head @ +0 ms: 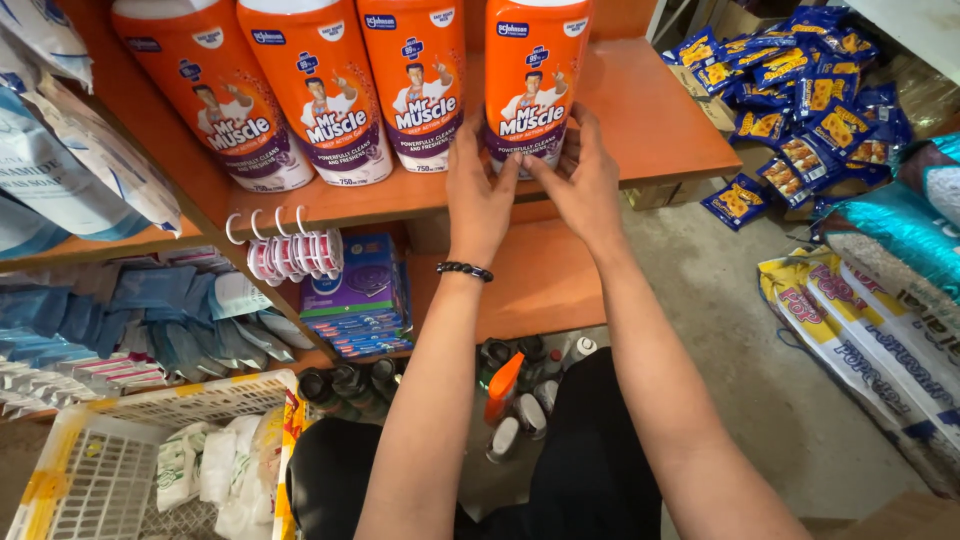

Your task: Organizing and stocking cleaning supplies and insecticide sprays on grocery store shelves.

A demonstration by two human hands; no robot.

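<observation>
A: Orange plastic bottle point(533, 75), gripped low on its label between both hands. Left hand point(480, 195) pressed flat on the lower side at seven o'clock, fingers up; right hand point(585, 180) cupped round the lower side at five o'clock. Both hands clasping the bottle, neither clenched into a fist.

B: Position and axis?

A: Standing on the orange wooden shelf point(650, 120), near twelve o'clock in the view, upright. Long axis vertical, base down, top cut off by the frame, printed front facing the camera.

B: Surroundings?

A: Three matching orange bottles point(330, 90) in a row toward ten o'clock, the nearest just beside but apart. White hooks point(290, 250) hanging under the shelf edge at nine o'clock; blue packets point(350, 290) below. White basket point(110, 470) at seven o'clock. Blue and yellow snack sachets point(800, 100) at two o'clock.

B: Risks?

A: Probably tipping: a low grip on a tall bottle, so a top-heavy lean forward off the shelf edge. Possibly a knock against the neighbouring bottle if shifted left.
</observation>
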